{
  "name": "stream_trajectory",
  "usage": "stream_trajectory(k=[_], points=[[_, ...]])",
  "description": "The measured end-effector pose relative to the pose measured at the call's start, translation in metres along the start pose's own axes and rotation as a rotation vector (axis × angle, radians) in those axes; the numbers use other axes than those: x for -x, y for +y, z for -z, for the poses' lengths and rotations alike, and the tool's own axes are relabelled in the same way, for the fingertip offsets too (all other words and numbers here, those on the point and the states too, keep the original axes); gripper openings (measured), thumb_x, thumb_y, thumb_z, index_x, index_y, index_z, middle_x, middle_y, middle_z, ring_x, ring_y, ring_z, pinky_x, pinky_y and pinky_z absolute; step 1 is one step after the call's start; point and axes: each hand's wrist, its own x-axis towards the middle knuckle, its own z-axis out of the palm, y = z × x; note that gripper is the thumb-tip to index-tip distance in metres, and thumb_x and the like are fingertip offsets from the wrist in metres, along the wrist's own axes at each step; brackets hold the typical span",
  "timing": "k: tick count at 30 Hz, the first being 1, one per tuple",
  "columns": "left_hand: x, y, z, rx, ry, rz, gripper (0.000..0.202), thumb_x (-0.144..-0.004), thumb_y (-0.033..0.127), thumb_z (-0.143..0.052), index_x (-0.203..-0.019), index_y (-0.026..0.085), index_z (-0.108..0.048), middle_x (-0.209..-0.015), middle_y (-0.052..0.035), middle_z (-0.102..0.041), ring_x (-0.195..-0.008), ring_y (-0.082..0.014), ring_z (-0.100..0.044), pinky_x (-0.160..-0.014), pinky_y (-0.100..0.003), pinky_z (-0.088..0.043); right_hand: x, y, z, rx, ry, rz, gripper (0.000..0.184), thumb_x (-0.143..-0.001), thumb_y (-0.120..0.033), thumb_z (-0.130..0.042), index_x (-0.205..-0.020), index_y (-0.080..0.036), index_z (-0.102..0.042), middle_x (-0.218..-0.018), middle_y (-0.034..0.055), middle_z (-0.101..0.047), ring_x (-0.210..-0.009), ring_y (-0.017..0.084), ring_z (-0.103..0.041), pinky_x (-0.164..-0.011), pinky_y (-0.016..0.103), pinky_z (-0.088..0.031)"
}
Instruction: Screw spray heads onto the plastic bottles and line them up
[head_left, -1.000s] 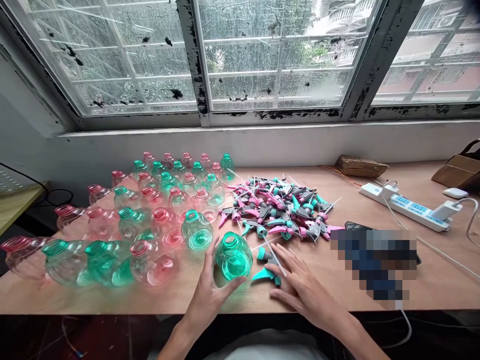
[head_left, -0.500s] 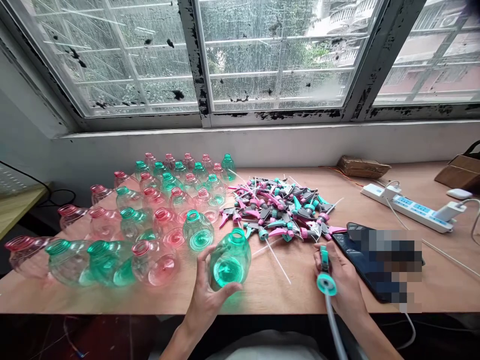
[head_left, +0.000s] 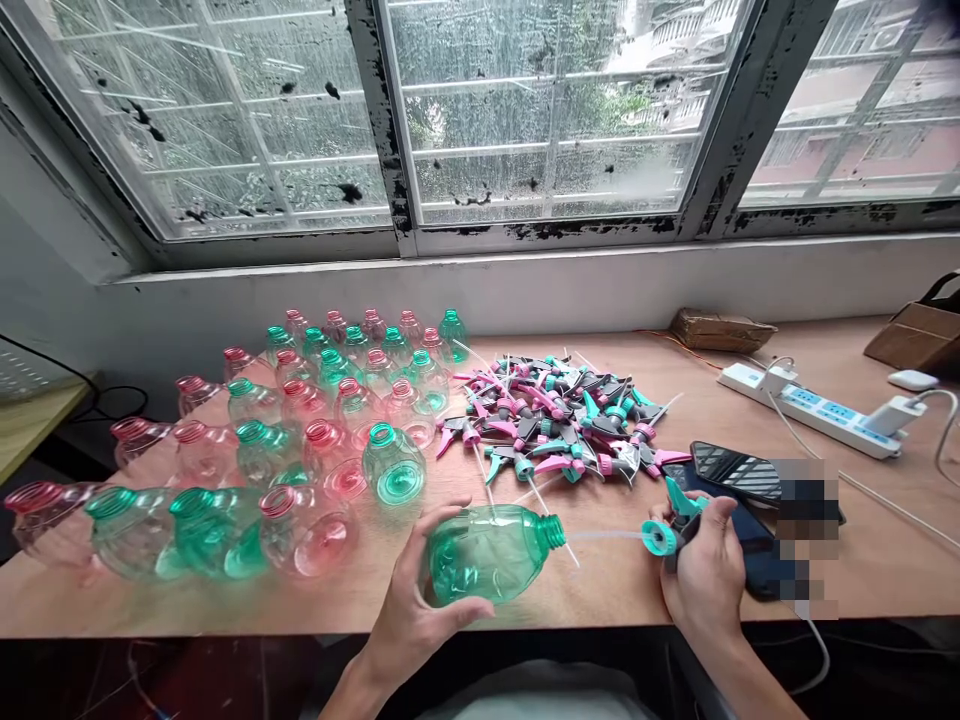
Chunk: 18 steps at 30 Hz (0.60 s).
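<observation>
My left hand grips a green transparent bottle, held on its side just above the table's front edge with its threaded neck pointing right. My right hand is closed on a teal and grey trigger sprayer head. The sprayer's thin white dip tube reaches left to the bottle's mouth. Behind the hands lies a pile of pink and teal sprayer heads.
Several empty pink and green bottles stand in rows on the left of the wooden table. A dark phone lies right of my right hand. A white power strip with cables, a brown packet and a box sit at the back right.
My left hand lifted the green bottle and tipped it onto its side. My right hand picked a sprayer head off the table and turned it so its tube points into the bottle's neck.
</observation>
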Motion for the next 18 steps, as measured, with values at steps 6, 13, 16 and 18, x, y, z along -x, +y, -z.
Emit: stream_trajectory(k=[6, 13, 16, 18], points=[[-0.001, 0.0, 0.0, 0.006, -0.03, -0.001, 0.075, -0.068, 0.044, -0.093, -0.133, 0.032, -0.059, -0.141, -0.0106, -0.062, -0.137, -0.038, -0.053, -0.119, -0.053, -0.042, -0.002, 0.003, 0.003, 0.039, -0.063, 0.041, 0.045, -0.092, -0.071, -0.055, -0.093, -0.026, -0.059, -0.06, -0.0083, -0.063, -0.054, 0.01, -0.057, -0.05, 0.013, -0.051], [-0.002, 0.004, -0.007, -0.111, -0.095, 0.113, 0.087, -0.08, 0.033, -0.085, -0.152, 0.033, -0.036, -0.159, -0.0128, -0.044, -0.148, -0.0366, -0.043, -0.118, -0.051, -0.044, 0.014, 0.0, 0.003, 0.207, -0.654, -0.141, 0.054, -0.059, -0.037, -0.1, -0.104, -0.02, -0.076, -0.104, 0.0056, -0.075, -0.08, 0.02, -0.07, -0.064, 0.025, -0.06], [-0.004, 0.006, -0.006, -0.164, -0.097, 0.084, 0.078, -0.085, 0.034, -0.08, -0.151, 0.033, -0.039, -0.16, -0.011, -0.043, -0.152, -0.0339, -0.037, -0.125, -0.051, -0.035, 0.019, -0.001, 0.001, 0.25, -0.971, -0.279, 0.054, -0.069, -0.026, -0.096, -0.119, -0.026, -0.074, -0.126, 0.0058, -0.073, -0.109, 0.026, -0.07, -0.09, 0.032, -0.059], [-0.005, 0.006, -0.005, -0.167, -0.078, 0.042, 0.074, -0.085, 0.033, -0.08, -0.149, 0.032, -0.042, -0.159, -0.0108, -0.043, -0.153, -0.033, -0.035, -0.126, -0.05, -0.032, 0.02, -0.003, -0.001, 0.273, -1.04, -0.302, 0.041, -0.081, -0.027, -0.088, -0.12, -0.028, -0.075, -0.122, 0.0046, -0.077, -0.118, 0.025, -0.068, -0.102, 0.034, -0.054]])
